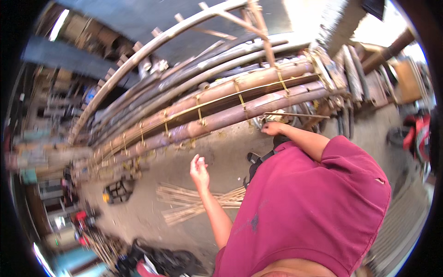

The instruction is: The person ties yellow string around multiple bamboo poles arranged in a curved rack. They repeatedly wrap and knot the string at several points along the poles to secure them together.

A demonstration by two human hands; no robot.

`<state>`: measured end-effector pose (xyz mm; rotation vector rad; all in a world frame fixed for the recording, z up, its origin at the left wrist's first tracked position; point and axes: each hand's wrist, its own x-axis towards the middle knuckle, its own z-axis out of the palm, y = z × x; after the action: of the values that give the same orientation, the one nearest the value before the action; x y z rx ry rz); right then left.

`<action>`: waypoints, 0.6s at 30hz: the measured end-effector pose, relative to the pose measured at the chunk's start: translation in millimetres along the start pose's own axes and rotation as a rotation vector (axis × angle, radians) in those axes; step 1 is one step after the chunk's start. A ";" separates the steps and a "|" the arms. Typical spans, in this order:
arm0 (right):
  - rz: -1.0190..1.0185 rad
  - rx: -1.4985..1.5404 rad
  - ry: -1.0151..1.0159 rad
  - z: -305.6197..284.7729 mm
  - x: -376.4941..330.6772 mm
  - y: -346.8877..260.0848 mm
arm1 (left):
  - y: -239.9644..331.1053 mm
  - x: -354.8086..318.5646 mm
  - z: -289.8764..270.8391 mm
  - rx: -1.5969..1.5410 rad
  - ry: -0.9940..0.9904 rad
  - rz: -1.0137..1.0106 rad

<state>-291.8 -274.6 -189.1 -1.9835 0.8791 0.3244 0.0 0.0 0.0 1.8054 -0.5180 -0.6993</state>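
My left hand (199, 172) is held out over the floor, fingers loosely bent and partly apart. A small pale spot shows at one fingertip; whether it is tape or something else is too small to tell. My right hand (273, 128) is near my waist, its fingers curled together just below a thin stick (297, 115); what they hold, if anything, is hidden. In front of both hands stretches a long frame of two thick bamboo poles (221, 115), tied across at intervals with yellowish strips (241, 98). Neither hand appears to touch the poles.
Split bamboo strips (177, 210) lie crossed on the floor. A black and yellow stand-like object (117, 192) is beyond them at left. Long pipes and poles (184, 76) are stacked behind the frame, under a curved wooden rail (138, 55). Black bags (161, 261) lie lower left; a red motorbike (417, 134) stands at right.
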 end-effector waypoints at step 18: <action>0.241 0.950 0.328 -28.5 -102.5 -107.8 | 130.3 116.0 139.9 0.258 -0.654 0.487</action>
<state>-293.1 -216.2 -49.3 -1.0539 1.1940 -0.2710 -12.1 -213.9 64.0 1.5545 -1.4832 -0.8968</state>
